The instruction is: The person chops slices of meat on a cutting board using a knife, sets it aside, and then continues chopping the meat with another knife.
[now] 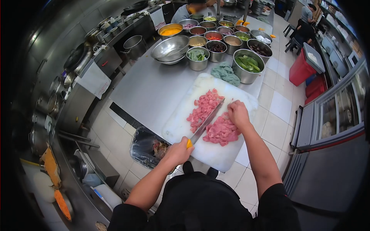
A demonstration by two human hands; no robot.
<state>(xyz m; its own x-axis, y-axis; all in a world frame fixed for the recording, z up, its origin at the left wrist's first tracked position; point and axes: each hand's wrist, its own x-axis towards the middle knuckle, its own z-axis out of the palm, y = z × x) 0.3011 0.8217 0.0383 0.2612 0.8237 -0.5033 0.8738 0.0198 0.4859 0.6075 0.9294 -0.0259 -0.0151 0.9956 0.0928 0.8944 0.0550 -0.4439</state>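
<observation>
My left hand (178,152) is wrapped round the yellow handle of a cleaver (208,121). Its broad blade stands on a white cutting board (181,115), between two heaps of raw meat. Small cut pieces of meat (204,107) lie on the blade's left side, and larger slices of meat (222,131) on its right. My right hand (238,113) is closed, fingers curled down at the upper right edge of the slices, near the blade's tip. What its fingertips hold, if anything, is hidden.
Behind the board are a crumpled green cloth (225,73), a pot of green vegetables (248,66), a steel colander (170,49) and several ingredient tins. A lined waste bin (144,148) stands below left. A glass-fronted fridge (339,111) is at right. Other people are farther back.
</observation>
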